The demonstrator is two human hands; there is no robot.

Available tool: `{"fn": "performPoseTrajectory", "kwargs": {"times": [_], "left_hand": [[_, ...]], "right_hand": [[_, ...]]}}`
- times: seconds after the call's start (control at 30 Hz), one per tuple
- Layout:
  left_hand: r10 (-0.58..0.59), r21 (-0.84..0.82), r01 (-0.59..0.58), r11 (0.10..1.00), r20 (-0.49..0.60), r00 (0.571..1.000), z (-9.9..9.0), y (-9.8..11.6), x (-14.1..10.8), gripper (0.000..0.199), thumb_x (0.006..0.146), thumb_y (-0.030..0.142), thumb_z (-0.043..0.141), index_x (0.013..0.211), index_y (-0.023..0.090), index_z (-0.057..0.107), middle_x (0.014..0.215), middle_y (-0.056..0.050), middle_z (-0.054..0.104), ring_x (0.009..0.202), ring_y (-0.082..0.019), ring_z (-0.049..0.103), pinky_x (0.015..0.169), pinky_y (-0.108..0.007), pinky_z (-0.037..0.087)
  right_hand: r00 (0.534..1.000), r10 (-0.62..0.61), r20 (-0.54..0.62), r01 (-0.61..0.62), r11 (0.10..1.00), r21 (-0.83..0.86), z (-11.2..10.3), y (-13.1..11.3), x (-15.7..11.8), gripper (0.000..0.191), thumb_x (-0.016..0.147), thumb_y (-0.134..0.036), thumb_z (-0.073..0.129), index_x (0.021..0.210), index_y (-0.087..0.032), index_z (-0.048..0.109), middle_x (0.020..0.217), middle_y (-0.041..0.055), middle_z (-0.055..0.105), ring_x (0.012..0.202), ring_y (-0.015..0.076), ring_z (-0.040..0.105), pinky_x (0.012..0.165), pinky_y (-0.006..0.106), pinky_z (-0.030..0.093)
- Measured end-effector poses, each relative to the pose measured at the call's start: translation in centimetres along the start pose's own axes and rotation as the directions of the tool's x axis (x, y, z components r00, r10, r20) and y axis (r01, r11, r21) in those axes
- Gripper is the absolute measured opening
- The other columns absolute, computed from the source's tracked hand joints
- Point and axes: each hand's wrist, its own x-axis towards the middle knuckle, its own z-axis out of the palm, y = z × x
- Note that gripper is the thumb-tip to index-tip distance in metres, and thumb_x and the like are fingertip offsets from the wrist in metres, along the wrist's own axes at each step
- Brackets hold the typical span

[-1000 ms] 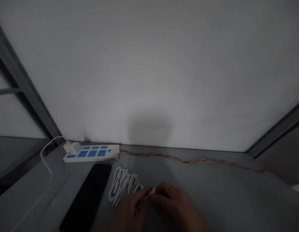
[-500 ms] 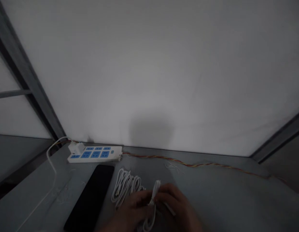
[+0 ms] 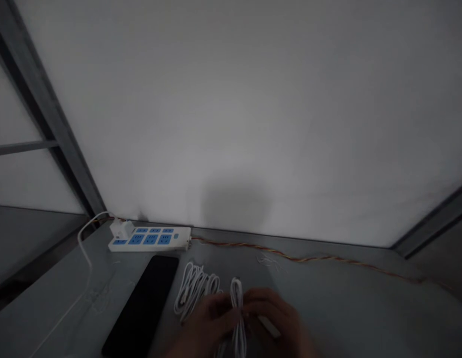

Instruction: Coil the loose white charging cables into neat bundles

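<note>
L hand (image 3: 204,324) and R hand (image 3: 277,318) are at the near edge of the table, close together, fingers curled, both grasping a looped white cable (image 3: 236,311) between them. Neither hand looks released. Loop stands about upright btw the hands, lower part hangs toward near side and runs out of view. Light is dim and the hands are a bit blurred, so the exact finger grip is prob. not fully readable. Pale straight plug (image 3: 270,326) sticks out under R hand; could be the cable's end, hard to tell.

Just left and farther off from the hands, a white coil (image 3: 195,291) lies on the table in loose loops; can't tell if it's the same cable as the one in hand. Black phone (image 3: 141,306) lies flat, angled, just left of coil. Farther back, white power strip (image 3: 150,240) w/ blue sockets lies along far edge of the grey table (image 3: 338,303), white adapter (image 3: 122,229) plugged in at its left end, white cord (image 3: 83,243) curving off to left. Twisted red-yellow wire (image 3: 309,259) runs from strip's right end along far edge to the right. Small white wire scraps (image 3: 268,262) lie just near of it. White panel (image 3: 231,99) stands behind table, grey metal frame (image 3: 47,109) at far left.
</note>
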Motion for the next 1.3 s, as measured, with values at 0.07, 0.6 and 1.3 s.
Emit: {"fn": "performPoseTrajectory", "kwargs": {"times": [0.07,0.6,1.3], "left_hand": [[0.020,0.021,-0.018,1.000,-0.067,0.998,0.0,-0.2,0.0,0.055,0.056,0.060,0.084,0.085,0.015,0.072,0.078,-0.002,0.066,0.077,-0.018,0.059,0.069,-0.026,0.044],[0.157,0.374,-0.142,0.917,-0.011,0.987,1.1,2.4,-0.8,0.033,0.075,0.045,0.069,0.093,0.017,0.074,0.091,-0.005,0.075,0.090,-0.025,0.067,0.083,-0.030,0.049],[0.261,0.714,-0.127,0.689,-0.080,0.962,-0.1,1.5,-0.8,0.021,0.086,0.037,0.056,0.093,0.021,0.069,0.091,-0.005,0.072,0.091,-0.025,0.065,0.081,-0.029,0.045]], "right_hand": [[0.999,0.013,-0.041,-0.011,0.999,0.033,0.1,0.3,-0.1,0.025,0.084,-0.007,0.063,0.097,-0.027,0.066,0.091,0.0026,0.069,0.083,0.0134,0.070,0.074,0.018,0.056],[0.875,0.481,0.053,-0.465,0.806,0.368,0.0,0.3,0.5,0.029,0.082,-0.046,0.067,0.068,-0.021,0.069,0.075,0.0025,0.064,0.068,0.0158,0.062,0.062,0.024,0.048],[0.878,0.477,0.029,-0.478,0.874,0.091,1.7,0.3,-0.5,0.019,0.086,-0.038,0.062,0.083,-0.022,0.072,0.075,0.0031,0.075,0.067,0.0179,0.070,0.065,0.024,0.055]]}}
